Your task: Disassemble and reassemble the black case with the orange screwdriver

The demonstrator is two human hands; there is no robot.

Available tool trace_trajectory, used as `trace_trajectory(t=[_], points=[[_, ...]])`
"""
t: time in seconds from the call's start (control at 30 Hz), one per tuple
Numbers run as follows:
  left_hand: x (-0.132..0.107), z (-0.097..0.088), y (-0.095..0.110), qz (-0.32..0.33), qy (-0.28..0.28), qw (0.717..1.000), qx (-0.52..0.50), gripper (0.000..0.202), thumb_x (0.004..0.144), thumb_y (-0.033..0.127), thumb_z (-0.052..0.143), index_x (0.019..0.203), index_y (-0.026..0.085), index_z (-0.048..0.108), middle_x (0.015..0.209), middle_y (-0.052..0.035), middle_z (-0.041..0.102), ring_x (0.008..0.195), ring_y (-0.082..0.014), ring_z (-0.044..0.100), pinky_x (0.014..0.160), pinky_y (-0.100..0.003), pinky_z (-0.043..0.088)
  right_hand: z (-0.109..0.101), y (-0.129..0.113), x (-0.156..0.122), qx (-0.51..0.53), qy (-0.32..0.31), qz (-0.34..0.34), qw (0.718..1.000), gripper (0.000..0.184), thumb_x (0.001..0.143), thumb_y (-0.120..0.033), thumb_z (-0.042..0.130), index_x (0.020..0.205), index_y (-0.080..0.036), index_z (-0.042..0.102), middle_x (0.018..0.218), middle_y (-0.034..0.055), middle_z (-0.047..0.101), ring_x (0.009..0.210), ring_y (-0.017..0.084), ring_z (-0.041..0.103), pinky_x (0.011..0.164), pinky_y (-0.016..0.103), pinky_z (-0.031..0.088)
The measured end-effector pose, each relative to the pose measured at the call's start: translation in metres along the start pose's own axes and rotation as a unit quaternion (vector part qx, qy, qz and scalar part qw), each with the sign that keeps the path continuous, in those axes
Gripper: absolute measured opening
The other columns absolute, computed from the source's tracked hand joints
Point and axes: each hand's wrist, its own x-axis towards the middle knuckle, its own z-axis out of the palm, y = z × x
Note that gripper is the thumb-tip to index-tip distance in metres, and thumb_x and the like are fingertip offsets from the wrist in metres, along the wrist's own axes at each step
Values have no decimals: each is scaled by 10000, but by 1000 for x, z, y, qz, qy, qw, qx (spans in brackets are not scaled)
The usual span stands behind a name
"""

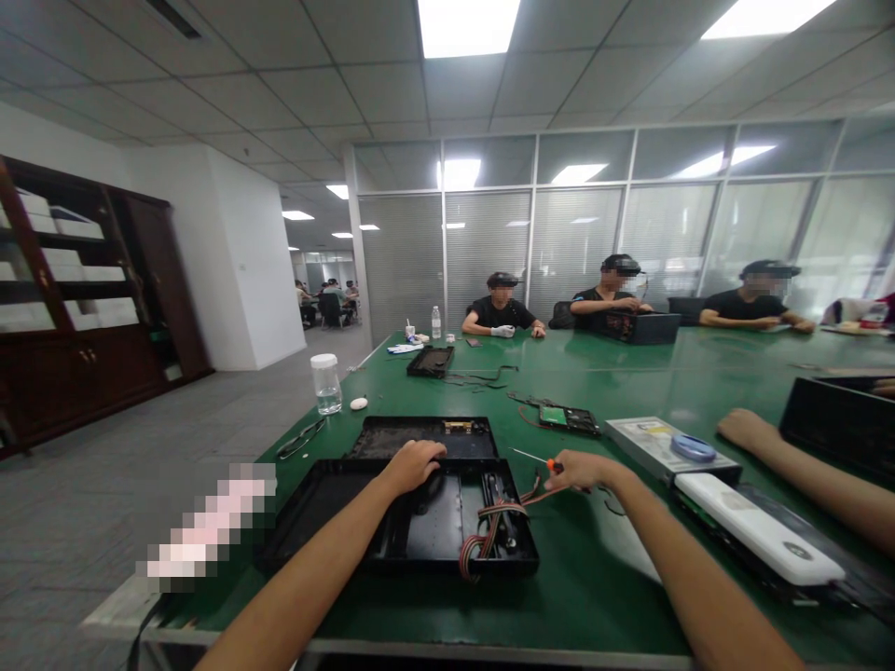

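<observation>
In front of me lies an open black metal case (318, 508), with a ribbon cable (482, 540) of striped wires hanging over its right front edge. Its inside shows a flat metal plate and a narrow slotted part. My left hand (414, 464) is curled over the far rim of this case. A second black panel (392, 436) with a brass-coloured piece lies just behind it. To the right of the case, my right hand (584, 470) is closed around the orange and black handle of a screwdriver (530, 456). The screwdriver's thin shaft points left, above the table and apart from the case.
Pliers (302, 438), a clear jar (326, 384) and a white lid (359, 403) are at left. Right of my hand lie a green circuit board unit (566, 417), a metal drive box (664, 447) and a white device (759, 527). A co-worker's arm (804, 461) reaches in from the right.
</observation>
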Motion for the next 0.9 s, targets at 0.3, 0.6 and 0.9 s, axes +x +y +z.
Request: trace_trajectory(t=[0.3,0.6,0.9], points=[[4,-5,8,131,9,987,88,121,816,211,521,855,217,636,978,-59,487,938,-189,419,792,-310,333,15,-30,13,-58,265,-95,958,424,798,-510,404,736,-157,631,676,46,627,616,151,530,580,243,361],[9,-4,20,146,25,984,95,127,842,163,455,820,160,579,976,-86,499,950,-197,419,813,-320,336,43,-49,29,-2,262,-118,958,480,818,-538,361,653,-153,595,565,8,575,519,125,491,527,227,335],[25,-16,30,24,9,1000,2,142,828,191,418,874,150,545,774,-39,571,715,-147,514,689,-239,388,44,-58,21,-5,281,-164,946,412,828,-493,375,747,-167,613,629,4,587,598,134,509,610,231,355]])
